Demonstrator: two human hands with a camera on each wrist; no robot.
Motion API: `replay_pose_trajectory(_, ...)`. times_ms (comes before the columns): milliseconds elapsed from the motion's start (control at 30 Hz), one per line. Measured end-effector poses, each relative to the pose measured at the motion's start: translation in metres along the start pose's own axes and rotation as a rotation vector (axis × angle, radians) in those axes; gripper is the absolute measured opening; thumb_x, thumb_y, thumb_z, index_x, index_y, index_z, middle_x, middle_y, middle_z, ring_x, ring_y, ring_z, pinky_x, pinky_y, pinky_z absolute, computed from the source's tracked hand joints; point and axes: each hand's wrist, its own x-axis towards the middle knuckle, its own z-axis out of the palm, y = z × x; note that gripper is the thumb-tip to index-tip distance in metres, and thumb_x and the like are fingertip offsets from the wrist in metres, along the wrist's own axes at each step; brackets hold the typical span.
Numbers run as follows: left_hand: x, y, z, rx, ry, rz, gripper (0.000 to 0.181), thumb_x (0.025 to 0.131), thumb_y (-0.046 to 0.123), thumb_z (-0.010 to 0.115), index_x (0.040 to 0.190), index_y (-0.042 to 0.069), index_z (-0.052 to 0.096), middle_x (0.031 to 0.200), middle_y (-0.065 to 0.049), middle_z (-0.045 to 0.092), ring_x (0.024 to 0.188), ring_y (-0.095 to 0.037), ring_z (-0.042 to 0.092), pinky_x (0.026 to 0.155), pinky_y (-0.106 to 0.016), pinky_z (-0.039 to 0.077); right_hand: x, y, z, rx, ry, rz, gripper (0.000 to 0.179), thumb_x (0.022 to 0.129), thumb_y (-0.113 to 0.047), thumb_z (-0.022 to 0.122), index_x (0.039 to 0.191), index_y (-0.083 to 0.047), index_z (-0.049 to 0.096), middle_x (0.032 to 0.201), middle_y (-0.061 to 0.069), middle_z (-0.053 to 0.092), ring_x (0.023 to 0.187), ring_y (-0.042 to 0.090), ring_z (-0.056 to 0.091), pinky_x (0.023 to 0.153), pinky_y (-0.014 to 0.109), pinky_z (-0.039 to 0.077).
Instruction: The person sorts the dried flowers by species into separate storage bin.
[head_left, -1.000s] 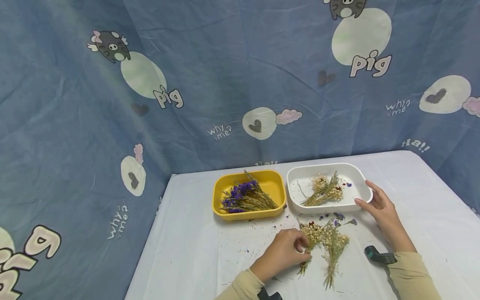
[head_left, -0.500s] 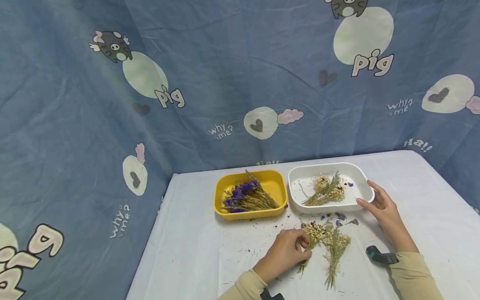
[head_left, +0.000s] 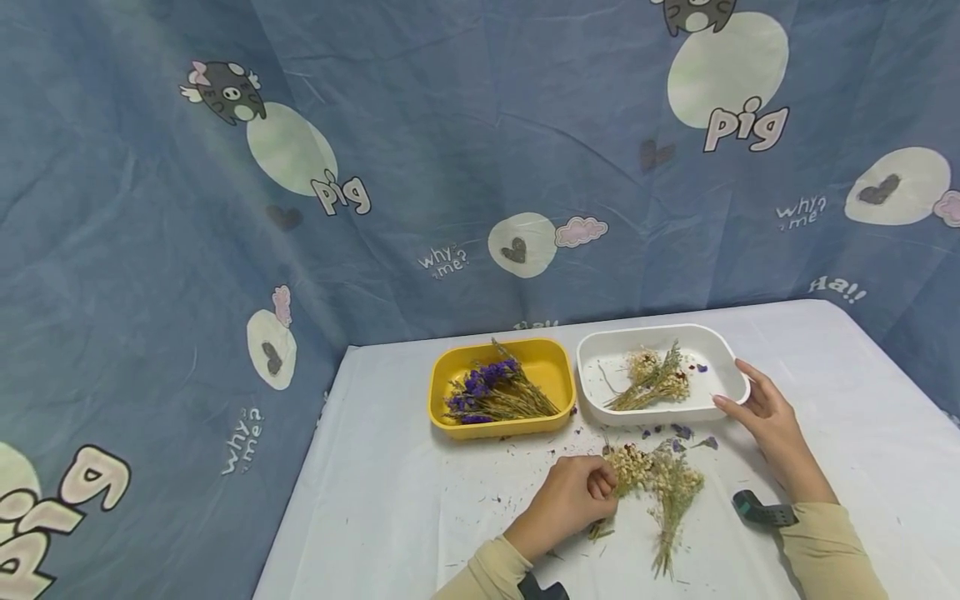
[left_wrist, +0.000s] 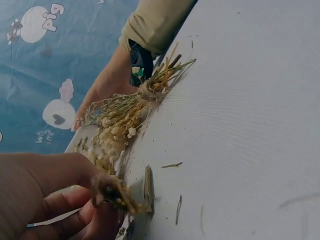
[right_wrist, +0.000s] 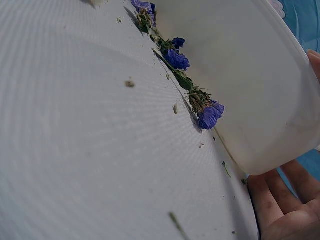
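Note:
My left hand (head_left: 567, 504) pinches the stem end of a dried flower bunch (head_left: 628, 465) between thumb and fingers, low over the table. In the left wrist view the bunch's tied stems (left_wrist: 117, 195) poke out past the thumb. Beside it on the table lies a second dried flower bunch (head_left: 672, 496) with cream blooms and a tied stem. My right hand (head_left: 772, 429) holds the right corner of a white tray (head_left: 645, 416), thumb on the front rim. Inside that tray lie dried cream flowers (head_left: 651, 383). The left fingertips partly hide the held stems.
A yellow tray (head_left: 495, 431) with purple dried flowers (head_left: 483, 385) stands left of the white one. Loose purple blooms (right_wrist: 210, 116) lie along the white tray's front. Stem scraps (left_wrist: 172, 165) are scattered over the white tablecloth. A blue printed curtain (head_left: 420, 167) hangs behind.
My left hand has drawn slightly down the bunch, its fingertips closer together, and less stem shows below them. The right hand stays at the white tray. The view shifted a little.

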Motion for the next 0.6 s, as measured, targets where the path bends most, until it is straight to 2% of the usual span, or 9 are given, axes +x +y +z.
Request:
replay_pose_trajectory(167,0.0003,0.0012,-0.0010,-0.049,-0.025,-0.041,0.014,0.084,0.002,0.079,0.090,0.013,0.072,0.077,0.011,0.066,0.062,0.006,0.055,0.060,-0.012,0.051,-0.0004,-0.0002,-0.0006,0.002,-0.003,0.003,0.083,0.103,-0.029,0.066,0.166,-0.037,0.013,0.174,0.012,0.011,0.160,0.025,0.024,0.106,0.000,0.038)
replay_pose_trajectory(367,0.0001,0.0035,-0.0042,-0.027,-0.027,-0.067,0.013,0.083,0.006,0.082,0.091,0.013,0.074,0.075,0.012,0.067,0.060,0.005,0.056,0.062,-0.012,0.051,0.0007,0.0007,-0.0005,0.005,0.003,-0.008,0.083,0.103,-0.027,0.066,0.167,-0.033,0.014,0.174,0.013,0.013,0.159,0.021,0.028,0.103,-0.001,0.040)
replay_pose_trajectory(600,-0.0011,0.0049,-0.0081,-0.066,-0.069,-0.102,0.013,0.082,0.004,0.084,0.088,0.011,0.075,0.072,0.012,0.067,0.059,0.003,0.057,0.068,-0.012,0.052,0.0019,0.0010,0.0003,0.016,0.000,-0.009,0.084,0.103,-0.025,0.066,0.167,-0.033,0.013,0.174,0.016,0.011,0.159,0.028,0.026,0.104,0.000,0.040)
